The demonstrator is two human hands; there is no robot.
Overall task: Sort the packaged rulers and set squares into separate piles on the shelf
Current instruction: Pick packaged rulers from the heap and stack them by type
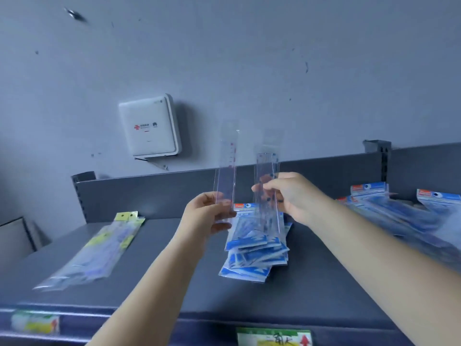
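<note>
Left hand [212, 213] pinches clear packaged ruler [225, 171] upright above shelf [159, 270]. Right hand [291, 196] pinches second clear ruler [268, 186], its lower end overlapping blue-packet pile [257, 255] behind. Yellow-header pile [94, 250] lies at left, motion-blurred. Right-side blue packets [404, 216] smeared, cut by frame edge. Ruler markings unreadable.

white wall box [149, 126] on grey wall [249, 58]; price labels [274, 337] on shelf edge.

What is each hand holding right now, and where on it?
Left hand pinches a clear packaged ruler at its lower end; right hand grips another clear ruler pack around its middle, both upright.
</note>
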